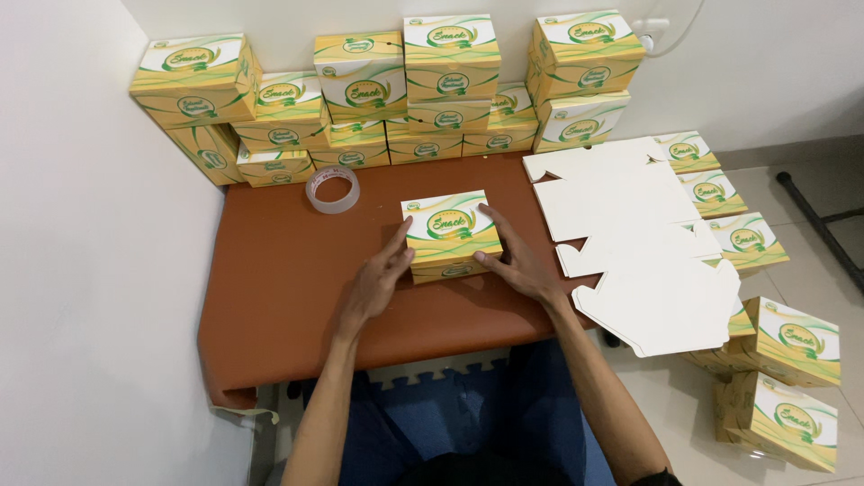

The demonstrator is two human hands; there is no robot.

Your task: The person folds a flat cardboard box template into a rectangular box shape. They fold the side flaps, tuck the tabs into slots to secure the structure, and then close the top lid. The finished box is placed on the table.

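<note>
At the centre of the frame, a folded yellow-and-white snack box [450,236] sits on the brown worktop [279,270]. The left hand [378,283] grasps its left side with fingers pressed on the edge, while the right hand [517,261] clasps its right side. A roll of clear tape [332,189] lies to the upper left. Finished boxes [387,99] are stacked along the wall at the top, and flat unfolded box blanks [630,234] lie to the right.

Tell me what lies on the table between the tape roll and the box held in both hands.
Nothing: in the head view, only bare brown table shows between the tape roll and the box that the left hand and right hand grip.
</note>
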